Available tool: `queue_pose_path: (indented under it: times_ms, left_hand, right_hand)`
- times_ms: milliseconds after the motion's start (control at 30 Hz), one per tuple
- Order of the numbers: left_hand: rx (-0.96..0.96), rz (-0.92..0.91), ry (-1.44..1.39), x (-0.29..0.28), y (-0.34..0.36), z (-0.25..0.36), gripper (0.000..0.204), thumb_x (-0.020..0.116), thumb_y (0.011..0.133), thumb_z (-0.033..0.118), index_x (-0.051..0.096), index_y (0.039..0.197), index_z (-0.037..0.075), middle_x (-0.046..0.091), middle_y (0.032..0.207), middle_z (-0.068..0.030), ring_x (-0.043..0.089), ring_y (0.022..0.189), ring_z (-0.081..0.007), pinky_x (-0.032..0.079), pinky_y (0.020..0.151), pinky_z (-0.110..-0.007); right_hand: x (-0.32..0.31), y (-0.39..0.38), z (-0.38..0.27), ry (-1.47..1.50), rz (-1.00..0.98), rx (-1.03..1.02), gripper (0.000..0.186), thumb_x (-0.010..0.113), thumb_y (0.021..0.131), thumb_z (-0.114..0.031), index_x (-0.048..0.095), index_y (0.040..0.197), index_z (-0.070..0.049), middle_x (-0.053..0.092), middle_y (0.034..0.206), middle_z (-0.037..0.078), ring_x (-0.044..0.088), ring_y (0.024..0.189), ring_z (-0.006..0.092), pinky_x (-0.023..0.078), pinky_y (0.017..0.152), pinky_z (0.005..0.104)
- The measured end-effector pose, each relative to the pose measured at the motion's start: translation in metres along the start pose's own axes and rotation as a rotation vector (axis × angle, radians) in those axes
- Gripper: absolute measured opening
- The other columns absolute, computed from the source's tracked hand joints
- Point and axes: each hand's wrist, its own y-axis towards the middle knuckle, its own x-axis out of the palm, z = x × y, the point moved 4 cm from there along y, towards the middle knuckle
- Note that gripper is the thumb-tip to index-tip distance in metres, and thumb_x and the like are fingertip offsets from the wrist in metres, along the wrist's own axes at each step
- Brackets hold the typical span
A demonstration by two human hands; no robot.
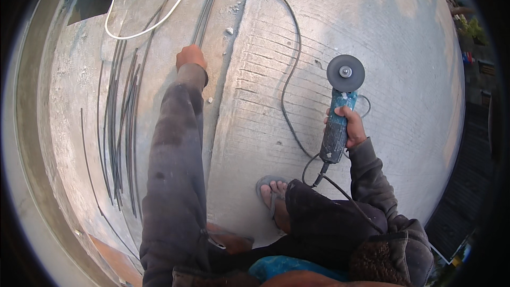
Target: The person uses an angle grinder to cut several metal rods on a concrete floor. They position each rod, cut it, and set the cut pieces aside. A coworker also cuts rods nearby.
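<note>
My right hand is wrapped around the body of a teal and black angle grinder, its dark cutting disc pointing away from me. Whether the disc spins, I cannot tell. Stretched far forward, my left hand is closed around the near end of a few thin steel rods, which run on to the top edge. The grinder and the rods are well apart. A black power cord loops from the grinder's rear across the concrete.
Several loose steel rods lie on the concrete to the left. A white cable curves near the far left, by a dark opening. A raised slab edge runs between my hands. My sandalled foot is close below the grinder.
</note>
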Motion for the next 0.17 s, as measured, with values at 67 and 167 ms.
queue_pose_path:
  times_ms: [67, 167]
  left_hand:
    - [-0.017, 0.012, -0.015, 0.0, 0.0009, 0.0001, 0.022, 0.065, 0.087, 0.007, 0.073, 0.108, 0.006, 0.069, 0.115, -0.0183, 0.066, 0.111, -0.0363, 0.055, 0.093, -0.043]
    - [-0.04, 0.045, -0.062, 0.0007, 0.0018, 0.0007, 0.021, 0.065, 0.089, 0.01, 0.073, 0.108, 0.006, 0.069, 0.116, -0.0184, 0.066, 0.112, -0.0365, 0.055, 0.094, -0.042]
  right_hand:
    - [0.0017, -0.0002, -0.0013, -0.007, -0.009, 0.006, 0.042, 0.063, 0.08, -0.029, 0.06, 0.107, 0.003, 0.067, 0.083, 0.015, 0.067, 0.064, 0.0266, 0.058, 0.061, 0.0385]
    - [0.0041, 0.0, -0.0017, -0.026, -0.012, 0.009, 0.042, 0.063, 0.08, -0.029, 0.061, 0.108, 0.002, 0.068, 0.084, 0.015, 0.068, 0.065, 0.0268, 0.058, 0.062, 0.0386]
